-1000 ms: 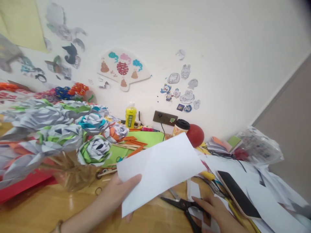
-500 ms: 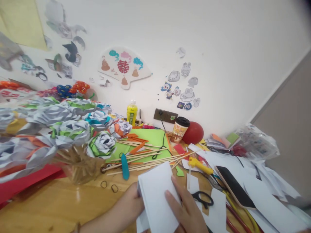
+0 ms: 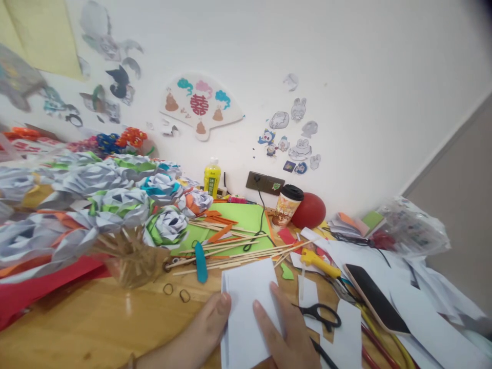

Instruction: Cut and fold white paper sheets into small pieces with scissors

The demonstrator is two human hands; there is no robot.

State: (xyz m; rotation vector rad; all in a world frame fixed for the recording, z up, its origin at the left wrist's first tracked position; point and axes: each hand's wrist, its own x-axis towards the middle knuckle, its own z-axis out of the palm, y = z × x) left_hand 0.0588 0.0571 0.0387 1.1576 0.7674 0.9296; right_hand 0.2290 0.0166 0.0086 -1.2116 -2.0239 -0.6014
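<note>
A folded sheet of white paper (image 3: 248, 300) stands out in front of me, several layers thick along its left edge. My left hand (image 3: 211, 323) grips that edge, thumb on the top face and the other fingers hidden from view. From the right, my right hand (image 3: 286, 330) holds the paper with two fingers stretched over its face; its thumb does not show. Close by on the right lie black-handled scissors (image 3: 321, 313), partly over white paper scraps (image 3: 348, 328).
Thin wooden sticks (image 3: 230, 261) and a green sheet (image 3: 246, 218) lie beyond the paper. Paper flowers (image 3: 115, 207) crowd the left. A glue gun (image 3: 319, 262), phone (image 3: 376, 297), lidded cup (image 3: 286, 207), red balloon (image 3: 310, 210) and yellow bottle (image 3: 212, 178) stand or lie around.
The folded paper has turned more upright and sits lower and flatter. My left thumb has come onto its top face. My right fingers have spread further across it.
</note>
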